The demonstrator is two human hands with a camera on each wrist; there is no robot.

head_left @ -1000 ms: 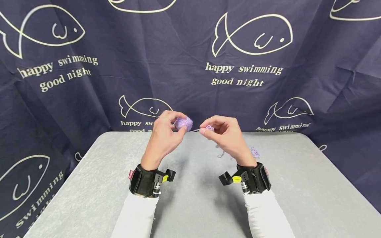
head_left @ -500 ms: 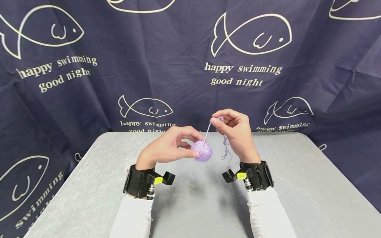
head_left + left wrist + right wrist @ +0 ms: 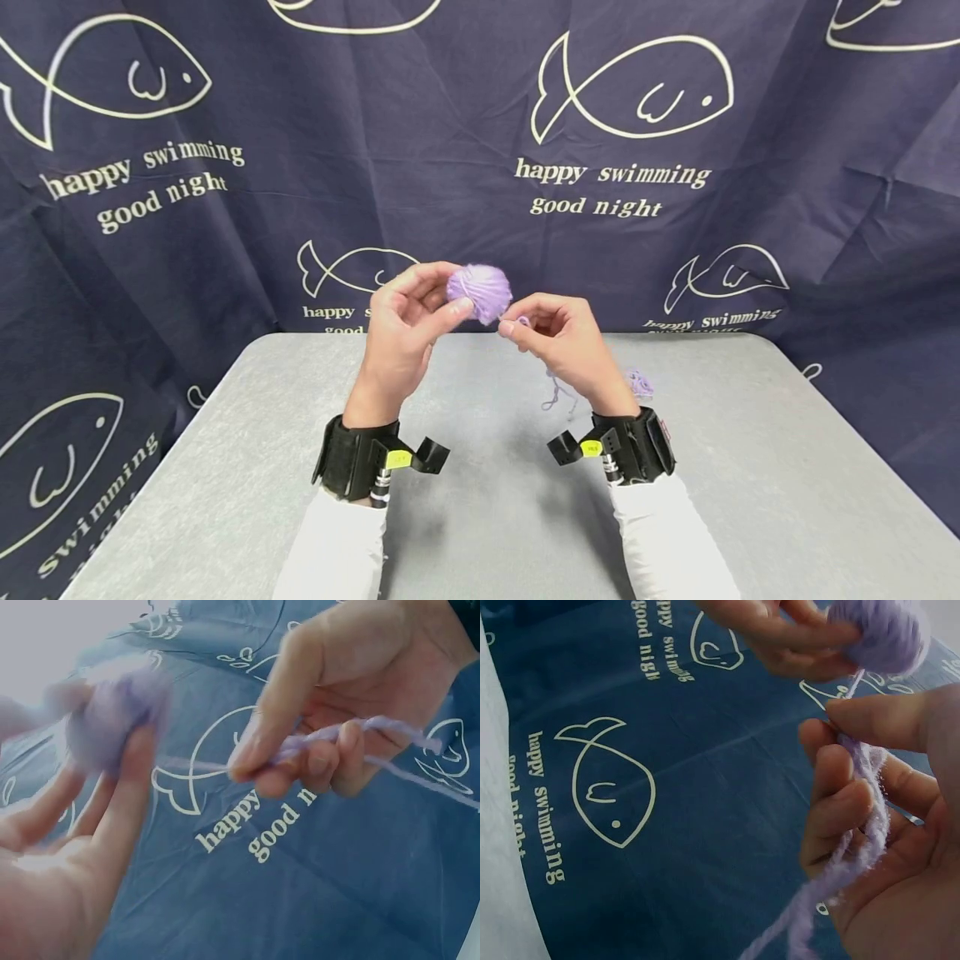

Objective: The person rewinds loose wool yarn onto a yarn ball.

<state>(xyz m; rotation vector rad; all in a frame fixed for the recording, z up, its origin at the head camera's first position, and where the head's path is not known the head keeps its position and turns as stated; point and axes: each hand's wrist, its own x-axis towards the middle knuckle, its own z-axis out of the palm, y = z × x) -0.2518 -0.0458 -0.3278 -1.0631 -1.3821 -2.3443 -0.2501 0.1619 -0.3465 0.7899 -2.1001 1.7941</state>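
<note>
A lilac yarn ball (image 3: 483, 293) is held up above the far side of the table, gripped between the thumb and fingers of my left hand (image 3: 405, 333). Just to its right, my right hand (image 3: 566, 337) pinches the yarn strand (image 3: 866, 761) between thumb and forefinger. A short taut length runs from the ball to that pinch. More yarn passes across the right palm, and loose tails dangle below the hand. The ball (image 3: 120, 720) looks blurred in the left wrist view.
A small heap of lilac yarn (image 3: 640, 382) lies on the grey table (image 3: 495, 517), partly hidden behind the right wrist. Behind the table's far edge hangs a dark blue curtain (image 3: 450, 150) printed with fish and words.
The left hand with the ball dipped toward the right and then rose back up to the left. The right hand went up, then came down beside the ball, still pinching the strand.
</note>
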